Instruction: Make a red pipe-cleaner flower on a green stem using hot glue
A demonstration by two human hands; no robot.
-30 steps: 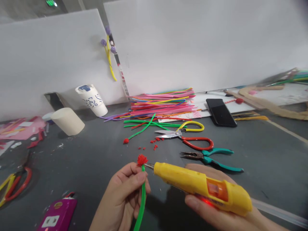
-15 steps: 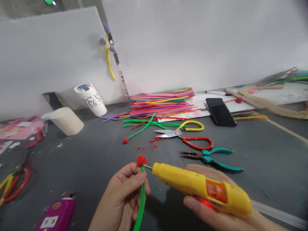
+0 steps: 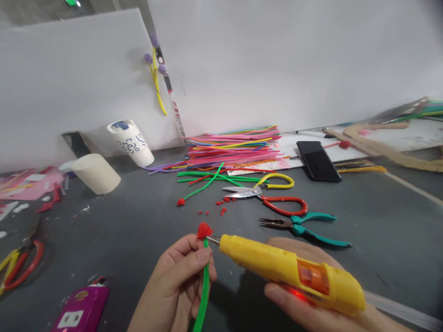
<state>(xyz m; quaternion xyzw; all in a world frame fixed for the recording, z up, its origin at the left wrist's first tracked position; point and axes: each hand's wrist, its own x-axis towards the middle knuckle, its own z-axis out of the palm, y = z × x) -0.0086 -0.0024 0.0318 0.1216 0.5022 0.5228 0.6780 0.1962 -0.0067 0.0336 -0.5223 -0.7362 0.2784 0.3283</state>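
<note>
My left hand [image 3: 180,276] pinches a green pipe cleaner stem [image 3: 203,290] just under a fuzzy red flower head [image 3: 205,230]. In my right hand [image 3: 304,299] is a yellow hot glue gun [image 3: 277,265], lying sideways with a red light glowing near its underside. Its metal nozzle meets the stem where green joins red; I cannot make out any glue there. A clear glue stick [image 3: 398,306] trails from the gun's rear. Beyond the hands lie small red scraps [image 3: 223,211] and another green stem with a red tip [image 3: 180,202].
Scissors [image 3: 254,191] and teal-handled pliers [image 3: 294,225] lie past the glue gun. Behind them are bundled pipe cleaners [image 3: 231,150] and a black phone [image 3: 318,160]. At left are a cream cylinder [image 3: 97,174], a marked white cup [image 3: 133,145], more scissors [image 3: 26,258] and a purple box [image 3: 83,309].
Almost nothing differs. The glue gun's rear end has shifted very slightly right and down, while the nozzle stays at the base of the red flower head.
</note>
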